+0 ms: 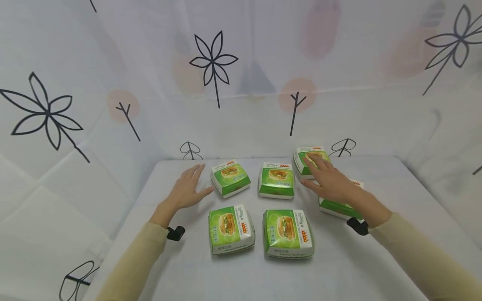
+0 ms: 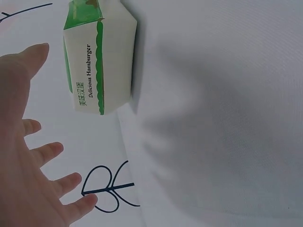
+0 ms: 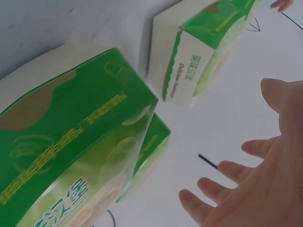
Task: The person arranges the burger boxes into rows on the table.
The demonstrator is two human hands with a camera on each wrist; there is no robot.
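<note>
Fingers (image 2: 47, 153) of the left hand (image 1: 184, 190) are spread and nearly straight, with nothing held. I note a visible gap between the left thumb and the far-left burger box (image 1: 230, 173) in the left wrist view. Right hand (image 1: 331, 182): fingers likewise parted, nothing held; the right wrist view shows them clear of the boxes, while from the head they overlap the far-right box (image 1: 301, 166).

Relation I would steer by: the far-left box lies just to the right of the left thumb, so the left hand is the nearer one. The far-right box lies beneath and ahead of the right fingers, by my judgement, and belongs to that hand. Orientation: lids look close to square, so I cannot name a marked long axis. The far-left box is turned, its near edge climbing to the right, its white lettered strip toward the back wall cloth (image 1: 244, 125). The far-right box points its strip the same way.

Further out on the table (image 1: 244, 276): the far-middle box (image 1: 276, 177), between the hands; the right-side box (image 1: 337, 209), partly hidden by the right hand and wrist; the near-left box (image 1: 227, 228) and near-right box (image 1: 284, 228), strips to the right.
</note>
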